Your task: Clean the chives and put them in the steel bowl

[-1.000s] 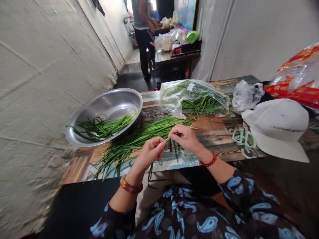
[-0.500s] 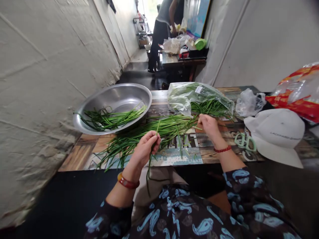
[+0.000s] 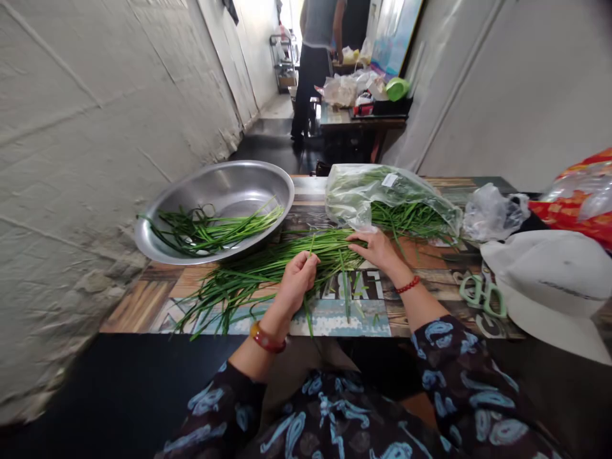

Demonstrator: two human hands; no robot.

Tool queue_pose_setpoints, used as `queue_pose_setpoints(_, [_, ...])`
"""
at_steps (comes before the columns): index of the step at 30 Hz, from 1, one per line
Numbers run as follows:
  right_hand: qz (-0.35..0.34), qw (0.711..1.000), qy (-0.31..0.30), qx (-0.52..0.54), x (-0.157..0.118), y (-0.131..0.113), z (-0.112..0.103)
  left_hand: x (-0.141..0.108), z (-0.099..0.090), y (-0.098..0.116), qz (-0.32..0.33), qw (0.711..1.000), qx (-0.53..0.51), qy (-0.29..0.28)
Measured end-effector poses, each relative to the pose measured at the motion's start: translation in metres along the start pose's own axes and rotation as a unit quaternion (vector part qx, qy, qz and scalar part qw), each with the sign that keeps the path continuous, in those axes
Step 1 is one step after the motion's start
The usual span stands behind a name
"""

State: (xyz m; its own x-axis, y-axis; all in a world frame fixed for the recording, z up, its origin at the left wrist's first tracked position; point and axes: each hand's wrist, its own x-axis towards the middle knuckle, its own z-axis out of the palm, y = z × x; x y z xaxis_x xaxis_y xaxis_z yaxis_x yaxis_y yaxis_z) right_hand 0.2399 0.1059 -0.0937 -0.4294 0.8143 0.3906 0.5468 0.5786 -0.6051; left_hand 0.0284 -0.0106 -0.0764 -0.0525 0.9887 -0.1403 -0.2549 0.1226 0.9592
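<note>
Sorting position: my two hands at a heap of green stalks [image 3: 253, 264] on the worktop [image 3: 136, 306].
The heap lies at 12 o'clock from my body. My left hand [image 3: 300, 277] is closed, holding a green stalk [image 3: 312, 245] between thumb and fingers, its tip upward; my right hand [image 3: 375, 247] reaches the heap's right end, thumb and fingers narrowly spaced, and I cannot tell whether they grip anything. Taking the heap as centre, the metal basin [image 3: 239, 188], partly filled with more stalks, stands at 10 o'clock; the clear bag [image 3: 351, 197] of stalks at 2 o'clock; the scissors [image 3: 486, 299] and white cap [image 3: 549, 271] at 3 o'clock.
</note>
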Motion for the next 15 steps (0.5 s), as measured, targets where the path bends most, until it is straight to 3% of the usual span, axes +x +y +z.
queue_pose_setpoints(5, [-0.015, 0.999, -0.031, 0.042, 0.016, -0.005, -0.006, 0.001, 0.002, 0.004, 0.004, 1.0, 0.01, 0.009])
queue_pose_setpoints(9, [0.009, 0.99, -0.003, 0.137, 0.021, -0.008, -0.016, 0.009, 0.008, 0.027, 0.039, 0.996, 0.069, 0.034])
queue_pose_setpoints(12, [0.027, 0.985, 0.057, 0.159, 0.018, -0.008, -0.026, 0.025, 0.017, 0.054, 0.122, 0.976, 0.171, 0.053])
queue_pose_setpoints(15, [0.003, 0.985, 0.07, 0.156, 0.013, -0.007, -0.037, 0.046, 0.032, 0.07, 0.242, 0.919, 0.304, 0.063])
